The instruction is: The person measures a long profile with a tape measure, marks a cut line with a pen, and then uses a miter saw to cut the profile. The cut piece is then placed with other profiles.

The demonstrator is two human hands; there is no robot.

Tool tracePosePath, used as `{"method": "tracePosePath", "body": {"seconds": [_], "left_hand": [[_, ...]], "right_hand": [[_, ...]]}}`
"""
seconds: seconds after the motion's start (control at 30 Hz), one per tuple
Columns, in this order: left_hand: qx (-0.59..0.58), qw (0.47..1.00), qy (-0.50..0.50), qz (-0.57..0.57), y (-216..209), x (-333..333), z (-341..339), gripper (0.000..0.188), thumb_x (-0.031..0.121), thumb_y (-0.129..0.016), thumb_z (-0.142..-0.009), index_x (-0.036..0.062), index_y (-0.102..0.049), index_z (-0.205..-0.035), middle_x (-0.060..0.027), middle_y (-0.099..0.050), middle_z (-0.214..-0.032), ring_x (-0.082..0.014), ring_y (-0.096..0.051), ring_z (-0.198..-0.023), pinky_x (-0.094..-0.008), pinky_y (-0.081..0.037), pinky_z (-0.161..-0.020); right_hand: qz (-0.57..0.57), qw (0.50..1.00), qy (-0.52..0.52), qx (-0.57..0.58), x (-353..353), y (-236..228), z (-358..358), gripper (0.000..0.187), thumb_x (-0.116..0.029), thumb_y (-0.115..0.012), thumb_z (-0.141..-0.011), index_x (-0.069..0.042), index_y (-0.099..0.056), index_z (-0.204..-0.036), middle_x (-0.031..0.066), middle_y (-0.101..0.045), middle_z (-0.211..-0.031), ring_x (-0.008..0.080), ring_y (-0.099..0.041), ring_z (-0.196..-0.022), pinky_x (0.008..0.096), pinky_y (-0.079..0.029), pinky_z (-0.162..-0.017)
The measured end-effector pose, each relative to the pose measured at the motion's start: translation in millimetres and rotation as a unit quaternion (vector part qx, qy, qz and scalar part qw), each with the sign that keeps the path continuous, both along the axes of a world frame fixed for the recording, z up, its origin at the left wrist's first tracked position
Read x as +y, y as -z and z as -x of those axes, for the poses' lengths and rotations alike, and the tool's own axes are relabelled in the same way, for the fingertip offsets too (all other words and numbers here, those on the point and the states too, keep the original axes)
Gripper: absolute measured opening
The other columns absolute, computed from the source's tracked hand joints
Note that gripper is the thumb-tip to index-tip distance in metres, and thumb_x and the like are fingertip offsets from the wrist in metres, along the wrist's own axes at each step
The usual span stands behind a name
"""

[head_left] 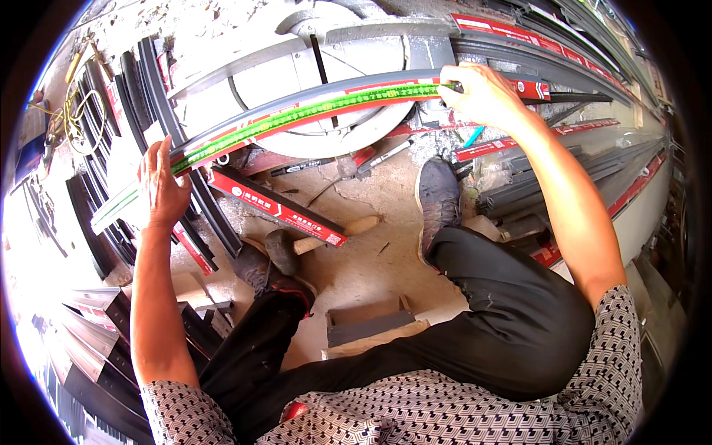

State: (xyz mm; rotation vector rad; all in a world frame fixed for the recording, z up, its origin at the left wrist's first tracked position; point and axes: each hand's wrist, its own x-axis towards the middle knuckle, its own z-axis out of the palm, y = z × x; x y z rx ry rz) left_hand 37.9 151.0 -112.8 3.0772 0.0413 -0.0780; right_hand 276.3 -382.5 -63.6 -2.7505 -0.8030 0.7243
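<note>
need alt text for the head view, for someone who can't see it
A person's left hand and right hand hold a long grey metal strip with a green and red band across a round saw table. Below, dark trousers, a mallet and more strips lie on the dusty floor.

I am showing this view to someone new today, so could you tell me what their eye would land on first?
First comes the long grey profile with its bright green and red strip, arching across the upper middle over the round saw table. The left hand presses its left end and the right hand pinches its right end. Below, on the dusty floor between the two shoes, lie a rubber mallet and a short red-labelled offcut.
</note>
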Motion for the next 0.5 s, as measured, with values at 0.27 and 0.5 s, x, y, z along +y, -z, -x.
{"method": "tracePosePath", "body": {"seconds": [0.27,0.5], "left_hand": [[-0.100,0.981,0.097,0.138,-27.9,-93.3,-26.0,0.067,0.005,-0.063,-0.069,0.0028,-0.062,-0.136,-0.0204,-0.061,-0.133,-0.0424,-0.058,-0.124,-0.0528,-0.044,-0.112],[-0.130,0.975,0.054,0.171,-15.4,-219.1,-46.4,0.065,0.010,-0.072,-0.078,0.0097,-0.063,-0.141,-0.0206,-0.056,-0.136,-0.0418,-0.053,-0.131,-0.0562,-0.039,-0.115]], "right_hand": [[0.009,1.000,0.005,-0.003,-0.3,3.4,-1.4,0.025,-0.034,-0.065,-0.098,-0.011,-0.073,-0.105,0.0117,-0.072,-0.098,0.0310,-0.074,-0.082,0.0489,-0.056,-0.081],[0.029,0.999,0.012,0.010,-0.4,0.4,-1.8,0.024,-0.033,-0.066,-0.098,-0.012,-0.073,-0.107,0.0131,-0.072,-0.102,0.0335,-0.074,-0.095,0.0495,-0.056,-0.086]]}}
